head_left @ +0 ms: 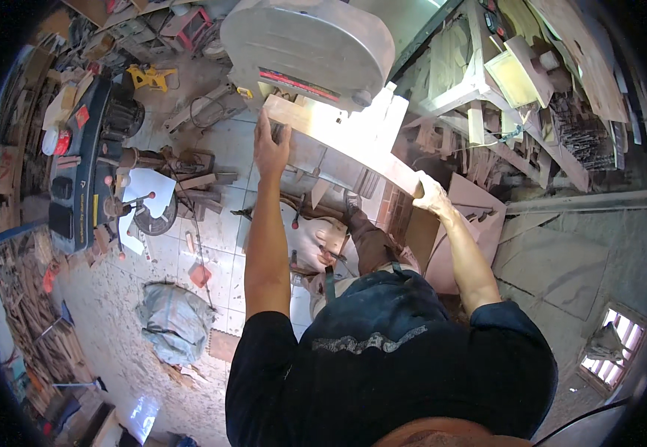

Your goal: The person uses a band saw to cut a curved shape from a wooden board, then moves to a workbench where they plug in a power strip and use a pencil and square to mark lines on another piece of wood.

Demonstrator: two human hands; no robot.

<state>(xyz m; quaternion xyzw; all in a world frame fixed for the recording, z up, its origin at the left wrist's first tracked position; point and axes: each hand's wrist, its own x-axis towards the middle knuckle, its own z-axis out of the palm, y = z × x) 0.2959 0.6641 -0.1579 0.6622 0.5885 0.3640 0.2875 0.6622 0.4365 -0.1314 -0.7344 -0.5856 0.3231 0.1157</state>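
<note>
A long pale wooden board (342, 141) lies slanted across the table of a grey band saw (308, 48). My left hand (270, 147) grips the board's far end, close under the saw's rounded housing. My right hand (431, 195) holds the board's near end, down and to the right. Both arms reach up from my dark shirt and blue apron at the bottom of the view. Whether the blade touches the board is hidden by the glare on the wood.
A dark machine (85, 160) stands at the left beside wood scraps. A grey sack (174, 316) lies on the dusty tiled floor. Stacked timber and a workbench (517, 82) fill the right side. A flat brown panel (472, 223) leans under my right arm.
</note>
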